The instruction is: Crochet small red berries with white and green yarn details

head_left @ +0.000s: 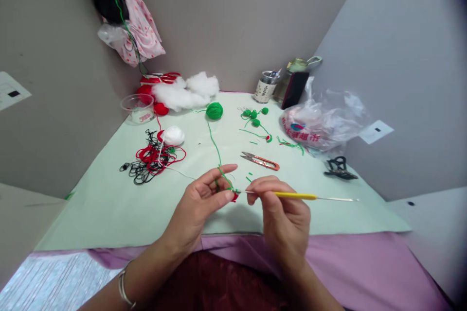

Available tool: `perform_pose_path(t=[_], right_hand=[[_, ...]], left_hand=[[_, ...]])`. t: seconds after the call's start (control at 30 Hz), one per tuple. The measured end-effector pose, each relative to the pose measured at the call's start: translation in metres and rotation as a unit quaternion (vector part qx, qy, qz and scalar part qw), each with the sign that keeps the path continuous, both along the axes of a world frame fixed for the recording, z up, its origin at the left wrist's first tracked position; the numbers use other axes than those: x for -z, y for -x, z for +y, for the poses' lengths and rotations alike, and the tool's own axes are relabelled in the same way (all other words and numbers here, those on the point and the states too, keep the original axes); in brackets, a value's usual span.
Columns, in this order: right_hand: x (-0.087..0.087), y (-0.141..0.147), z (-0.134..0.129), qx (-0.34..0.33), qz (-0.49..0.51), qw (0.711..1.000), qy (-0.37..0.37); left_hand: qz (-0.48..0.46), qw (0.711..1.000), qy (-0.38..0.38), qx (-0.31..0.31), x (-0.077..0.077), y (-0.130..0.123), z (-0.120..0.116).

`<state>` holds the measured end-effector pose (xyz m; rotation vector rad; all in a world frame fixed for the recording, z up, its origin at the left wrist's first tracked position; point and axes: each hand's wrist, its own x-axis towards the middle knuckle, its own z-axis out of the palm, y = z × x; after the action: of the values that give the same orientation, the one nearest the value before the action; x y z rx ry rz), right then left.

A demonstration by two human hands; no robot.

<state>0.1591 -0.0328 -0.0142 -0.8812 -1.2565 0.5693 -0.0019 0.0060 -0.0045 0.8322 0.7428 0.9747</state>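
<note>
Between the thumb and fingers of my left hand [200, 203] is a small red and green crochet piece [235, 195], mostly covered by the fingertips. Green yarn [215, 143] loops over my raised left index finger and runs back to a green yarn ball [214, 111]. My right hand [282, 209] grips a crochet hook [297, 196] with a yellow handle and metal at both ends. The hook's left tip touches the crochet piece. Just beyond my right hand lie orange-handled thread snips [260, 161].
Black and red yarn tangles [148, 160] and a white yarn ball [173, 135] lie left. White stuffing [186, 91] and a clear tub [137, 109] stand behind. Small green crochet balls [256, 122], a pen tin [266, 87], a phone [295, 90] and a plastic bag [317, 121] are at the right.
</note>
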Motion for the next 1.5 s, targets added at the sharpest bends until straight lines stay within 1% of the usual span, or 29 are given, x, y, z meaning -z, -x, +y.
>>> perform_pose_path(t=[0.03, 0.1, 0.2, 0.23, 0.3, 0.33, 0.37, 0.4, 0.47, 0.5, 0.57, 0.6, 0.67, 0.77, 0.93, 1.03, 1.13, 1.23, 1.3, 1.4, 1.5], right_hand=[[-0.001, 0.001, 0.001, -0.008, -0.001, 1.0, 0.003], [0.0, 0.003, 0.004, -0.003, -0.028, 1.0, -0.004], [0.007, 0.004, 0.003, 0.049, -0.114, 0.992, -0.037], [0.01, 0.004, 0.002, 0.073, -0.161, 0.982, -0.06], [0.015, 0.002, -0.001, 0.115, -0.258, 0.953, -0.112], [0.017, 0.001, -0.002, 0.13, -0.287, 0.939, -0.135], [0.017, 0.0, -0.003, 0.136, -0.292, 0.937, -0.137], [0.016, -0.002, -0.003, 0.141, -0.264, 0.947, -0.116], [0.012, -0.004, -0.001, 0.108, -0.169, 0.978, -0.055], [0.009, -0.004, 0.001, 0.086, -0.111, 0.99, -0.025], [0.005, -0.004, 0.005, 0.032, -0.026, 0.999, 0.001], [0.004, -0.003, 0.007, 0.009, -0.005, 1.0, 0.008], [0.004, -0.001, 0.009, -0.015, 0.003, 1.0, 0.014], [0.007, 0.001, 0.01, -0.011, 0.005, 1.0, 0.025], [0.012, -0.002, 0.01, -0.032, 0.063, 0.995, 0.069], [0.012, -0.003, 0.013, -0.055, 0.11, 0.99, 0.072], [0.01, -0.004, 0.014, -0.072, 0.122, 0.987, 0.071], [0.007, -0.005, 0.011, -0.073, 0.096, 0.99, 0.069], [0.005, -0.006, 0.008, -0.054, 0.053, 0.995, 0.058], [0.002, -0.005, 0.002, -0.004, -0.058, 0.998, 0.007], [0.001, -0.005, -0.001, 0.019, -0.173, 0.983, -0.06]], left_hand=[[0.01, 1.0, -0.011, 0.008, 0.0, -0.001, -0.001], [0.035, 0.999, -0.031, 0.009, 0.001, -0.004, -0.004], [0.048, 0.998, -0.045, -0.021, 0.003, -0.008, -0.006], [0.034, 0.999, -0.033, -0.026, 0.003, -0.009, -0.006], [-0.018, 1.0, 0.02, -0.01, 0.004, -0.011, -0.004], [-0.045, 0.997, 0.055, 0.009, 0.004, -0.011, -0.003], [-0.067, 0.993, 0.089, 0.027, 0.004, -0.01, -0.002], [-0.082, 0.989, 0.116, 0.039, 0.004, -0.009, 0.0], [-0.098, 0.984, 0.144, 0.036, 0.003, -0.008, 0.003], [-0.1, 0.984, 0.144, 0.026, 0.002, -0.007, 0.004], [-0.092, 0.989, 0.117, 0.013, 0.001, -0.006, 0.003], [-0.082, 0.992, 0.098, 0.013, 0.0, -0.007, 0.002], [-0.054, 0.996, 0.061, 0.018, 0.0, -0.008, -0.001], [-0.021, 0.999, 0.032, 0.021, 0.001, -0.008, -0.005], [-0.001, 1.0, 0.023, 0.012, 0.001, -0.006, -0.005], [0.008, 1.0, 0.024, 0.01, 0.0, -0.006, -0.004], [0.017, 1.0, 0.025, 0.006, -0.001, -0.005, -0.004], [0.031, 0.999, 0.015, 0.004, -0.001, -0.004, -0.005], [0.041, 0.999, 0.0, -0.001, 0.001, -0.004, -0.005], [0.07, 0.996, -0.055, -0.023, 0.005, -0.004, -0.005], [0.124, 0.982, -0.129, -0.062, 0.006, -0.004, -0.007]])
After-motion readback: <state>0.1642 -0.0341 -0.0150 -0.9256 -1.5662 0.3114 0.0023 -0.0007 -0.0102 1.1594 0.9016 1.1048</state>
